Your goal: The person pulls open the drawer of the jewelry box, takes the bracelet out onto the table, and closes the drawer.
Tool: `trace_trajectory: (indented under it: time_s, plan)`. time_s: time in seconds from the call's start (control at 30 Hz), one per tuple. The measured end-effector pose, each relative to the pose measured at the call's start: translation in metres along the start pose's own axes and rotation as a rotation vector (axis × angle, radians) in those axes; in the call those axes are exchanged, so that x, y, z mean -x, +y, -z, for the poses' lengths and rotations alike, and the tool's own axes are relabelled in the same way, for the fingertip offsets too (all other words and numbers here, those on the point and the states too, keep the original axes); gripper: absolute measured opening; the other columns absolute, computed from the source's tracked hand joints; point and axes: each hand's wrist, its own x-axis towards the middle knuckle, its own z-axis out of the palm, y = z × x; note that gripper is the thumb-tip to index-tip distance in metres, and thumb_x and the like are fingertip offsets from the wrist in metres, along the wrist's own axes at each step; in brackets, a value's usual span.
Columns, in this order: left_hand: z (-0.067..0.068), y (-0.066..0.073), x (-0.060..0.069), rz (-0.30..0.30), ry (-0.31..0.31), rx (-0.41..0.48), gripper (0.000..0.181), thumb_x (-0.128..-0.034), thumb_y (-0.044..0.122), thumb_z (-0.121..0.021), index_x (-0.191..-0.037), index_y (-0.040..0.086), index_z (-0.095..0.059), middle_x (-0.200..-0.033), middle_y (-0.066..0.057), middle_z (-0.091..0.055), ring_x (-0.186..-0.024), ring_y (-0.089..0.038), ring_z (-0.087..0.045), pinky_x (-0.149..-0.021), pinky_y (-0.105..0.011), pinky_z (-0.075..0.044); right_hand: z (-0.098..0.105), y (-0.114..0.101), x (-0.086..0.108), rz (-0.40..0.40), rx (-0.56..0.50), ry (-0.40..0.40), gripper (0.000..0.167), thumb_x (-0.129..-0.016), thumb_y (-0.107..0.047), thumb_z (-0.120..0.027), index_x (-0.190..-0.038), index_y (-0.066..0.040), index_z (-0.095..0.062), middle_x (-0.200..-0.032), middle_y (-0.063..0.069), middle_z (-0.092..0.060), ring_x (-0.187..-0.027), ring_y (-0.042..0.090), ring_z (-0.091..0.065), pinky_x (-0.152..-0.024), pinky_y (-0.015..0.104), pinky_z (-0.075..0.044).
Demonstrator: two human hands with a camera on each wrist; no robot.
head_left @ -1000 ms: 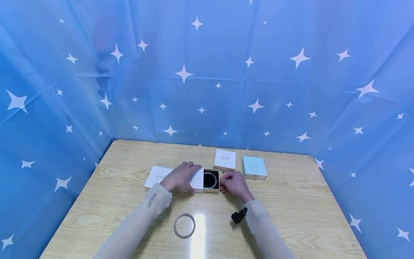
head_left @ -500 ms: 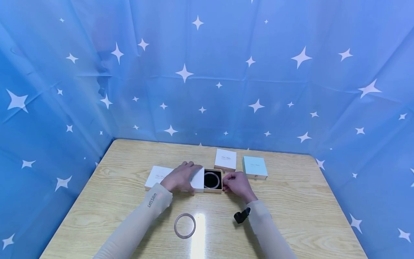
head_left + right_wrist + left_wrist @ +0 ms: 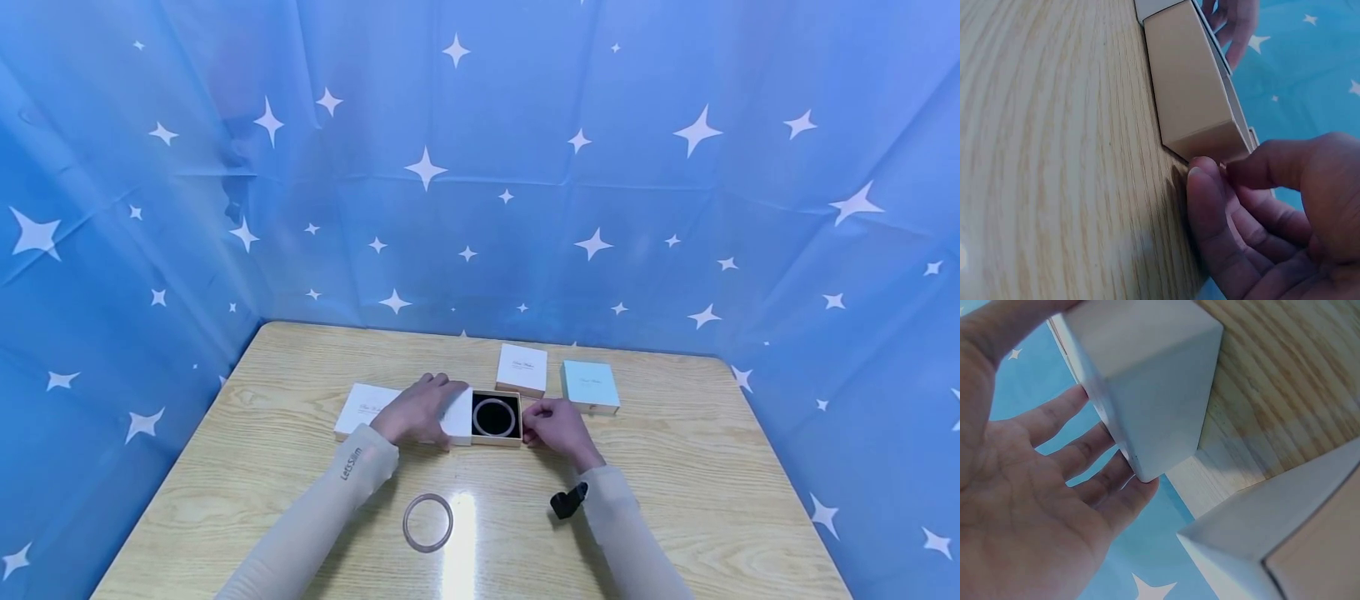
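The open drawer [image 3: 497,442] lies just left of the right hand [image 3: 557,428], fingers seemingly pinching its hidden pull, the left hand [image 3: 420,410] gripping the white cover [image 3: 460,421].

Table [image 3: 690,492] bears three white boxes [image 3: 521,366]; one pale-blue box [image 3: 590,384]; one ring [image 3: 426,549].

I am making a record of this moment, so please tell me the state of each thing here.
Middle white box: open, gripped by left hand
Drawer: slid out, right hand pinching at its end
Inner bracelet: lying inside drawer
Other bracelet: lying flat on table
Left white box: partly hidden, closure unclear
Back white box: looks closed
Blue box: looks closed
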Motion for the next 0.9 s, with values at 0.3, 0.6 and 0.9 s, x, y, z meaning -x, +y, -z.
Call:
trace_trajectory:
  time_s: [0.3,0.6,0.9]
  plan:
    - [0.001,0.001,0.001,0.003,-0.003,0.008,0.105,-0.0651,0.028,-0.098,-0.156,0.022,-0.044,-0.144,-0.006,-0.054,-0.133,-0.03,-0.048,-0.11,-0.047,-0.047,0.003,-0.006,0.003,0.121,0.169,0.05,0.014,-0.098,-0.017,-0.065,-0.104,-0.01,-0.075,-0.085,0.004,-0.073,-0.07,0.013,-0.066,-0.063,0.028,-0.054]
    - [0.002,0.001,0.001,-0.003,-0.007,0.002,0.106,-0.0646,0.028,-0.097,-0.156,0.021,-0.043,-0.144,-0.007,-0.053,-0.134,-0.031,-0.047,-0.112,-0.046,-0.045,0.002,-0.014,0.009,0.266,0.258,0.104,0.03,-0.095,-0.022,-0.072,-0.123,-0.012,-0.071,-0.109,0.004,-0.072,-0.095,0.019,-0.069,-0.086,0.04,-0.057]
    - [0.003,0.002,0.002,0.004,-0.011,-0.002,0.105,-0.066,0.029,-0.097,-0.156,0.021,-0.044,-0.145,-0.007,-0.053,-0.136,-0.032,-0.047,-0.112,-0.048,-0.045,-0.001,-0.023,0.013,0.404,0.405,0.045,0.05,-0.091,-0.031,-0.078,-0.136,-0.015,-0.066,-0.136,0.008,-0.066,-0.127,0.032,-0.059,-0.104,0.054,-0.05]
